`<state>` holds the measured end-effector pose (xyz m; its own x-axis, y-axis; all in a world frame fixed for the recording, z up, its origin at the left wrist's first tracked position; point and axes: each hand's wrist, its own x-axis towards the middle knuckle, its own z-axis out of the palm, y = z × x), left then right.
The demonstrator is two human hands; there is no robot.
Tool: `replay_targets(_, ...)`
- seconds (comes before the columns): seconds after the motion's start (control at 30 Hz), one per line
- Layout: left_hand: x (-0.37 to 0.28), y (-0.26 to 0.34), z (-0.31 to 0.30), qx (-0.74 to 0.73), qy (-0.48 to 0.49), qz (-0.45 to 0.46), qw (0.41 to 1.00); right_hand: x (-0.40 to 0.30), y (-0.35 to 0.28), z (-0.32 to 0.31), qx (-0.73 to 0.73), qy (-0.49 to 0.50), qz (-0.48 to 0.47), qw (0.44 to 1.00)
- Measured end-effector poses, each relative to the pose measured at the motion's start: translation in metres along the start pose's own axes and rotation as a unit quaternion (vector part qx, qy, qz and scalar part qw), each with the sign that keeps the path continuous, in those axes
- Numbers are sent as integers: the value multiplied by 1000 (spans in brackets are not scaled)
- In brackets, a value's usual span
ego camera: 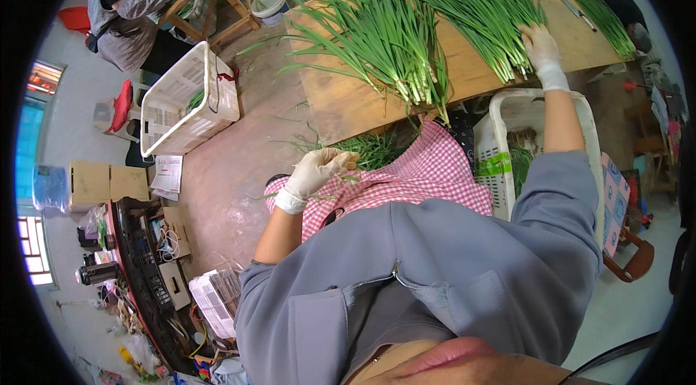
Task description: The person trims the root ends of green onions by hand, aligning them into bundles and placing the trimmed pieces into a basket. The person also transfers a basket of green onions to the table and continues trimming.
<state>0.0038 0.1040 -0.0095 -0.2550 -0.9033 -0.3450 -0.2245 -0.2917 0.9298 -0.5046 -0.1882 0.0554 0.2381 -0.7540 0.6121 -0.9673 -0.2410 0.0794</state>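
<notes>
Two large piles of garlic chives lie on a wooden board before me. My right hand (541, 53), in a white glove, rests against the right edge of the far pile (478, 15), its fingertips partly hidden among the leaves. The nearer pile (386, 39) is fanned out, with pale stem ends towards me. My left hand (318, 173), also gloved, hovers above my lap with fingers curled together. Thin green scraps show beside it; whether it pinches any is unclear. A red-and-white checked apron (435, 167) covers my lap.
A knife (573, 10) and a smaller chive bunch (603, 20) lie on the board (337, 107) at right. One white plastic crate (500, 140) stands by my right arm, another (190, 129) on the floor at left. Another person (130, 20) works beyond, near a bucket (270, 7).
</notes>
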Motion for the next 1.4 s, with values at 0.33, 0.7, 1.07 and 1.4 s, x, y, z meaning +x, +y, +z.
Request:
replay_targets(0.33,74,33,-30,-11,155,-33,987,-41,-162,-76,161,-420,30,893)
replay_targets(0.7,142,87,11,338,136,-94,927,-129,-198,-57,354,-590,119,716)
replay_targets(1.07,15,40,31,44,183,27,982,-92,-322,-89,642,-526,146,538)
replay_targets(1.4,-15,67,-4,434,403,334,734,-78,-360,-69,727,-511,201,412)
